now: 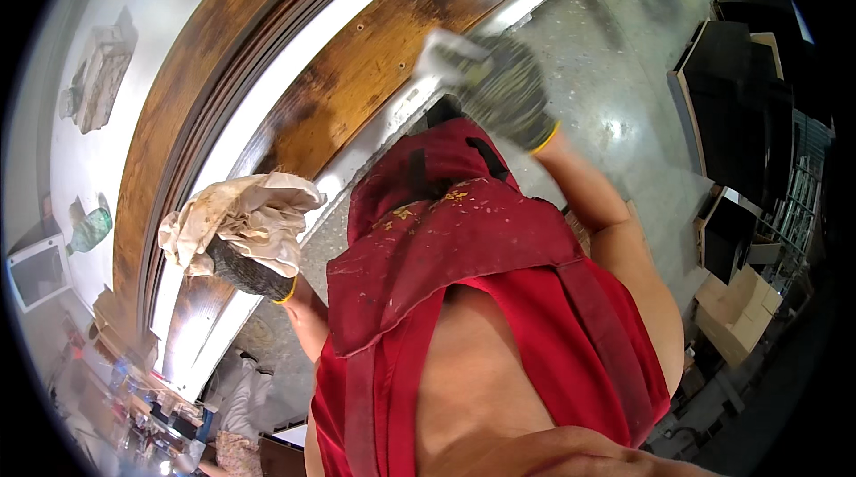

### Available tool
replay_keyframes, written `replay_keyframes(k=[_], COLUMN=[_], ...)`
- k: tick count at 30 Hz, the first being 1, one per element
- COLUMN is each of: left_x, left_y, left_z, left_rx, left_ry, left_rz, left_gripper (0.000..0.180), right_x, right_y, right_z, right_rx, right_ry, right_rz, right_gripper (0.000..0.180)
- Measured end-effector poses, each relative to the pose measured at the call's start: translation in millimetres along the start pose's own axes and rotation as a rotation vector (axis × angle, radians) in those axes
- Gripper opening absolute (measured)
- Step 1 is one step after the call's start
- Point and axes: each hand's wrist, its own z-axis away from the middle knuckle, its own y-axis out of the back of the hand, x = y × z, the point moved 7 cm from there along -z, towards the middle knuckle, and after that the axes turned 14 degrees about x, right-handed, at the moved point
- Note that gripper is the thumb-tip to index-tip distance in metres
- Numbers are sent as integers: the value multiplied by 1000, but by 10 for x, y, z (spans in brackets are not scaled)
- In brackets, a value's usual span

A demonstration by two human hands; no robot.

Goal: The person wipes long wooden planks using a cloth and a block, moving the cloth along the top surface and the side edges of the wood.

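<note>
My left hand, in a dark knit glove with a yellow cuff, grips a crumpled beige cloth with brown stains. The cloth hangs over the near part of a brown-stained wooden board with white edges. My right hand, in a similar glove, is smeared by motion near the board's edge. From its fingers juts a pale, flat pad-like piece, too blurred to name exactly. Whether that piece touches the board I cannot tell. A red apron with paint flecks covers my front.
Beyond the board runs a grooved brown wooden piece. The white surface at left carries a wrapped block, a green bottle and a white-framed panel. Black panels and a cardboard box stand on the right.
</note>
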Motion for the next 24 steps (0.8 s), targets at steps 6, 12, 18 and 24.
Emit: replay_keyframes(k=[6,12,18,24], left_x=[122,109,317,55], left_y=[72,287,507,1048], left_z=[-286,196,-195,80], left_rx=[-24,-56,-62,-86], left_ry=[71,189,268,430], left_rz=[38,-7,-40,-254], left_gripper=[58,59,62,71], right_x=[1449,341,-880,-225], right_y=[530,149,-289,-138], right_z=[-65,-134,-234,-191], right_rx=[229,108,-115,-86], right_ry=[-293,93,129,152], right_rz=[374,304,-127,41], right_gripper=[40,42,44,49])
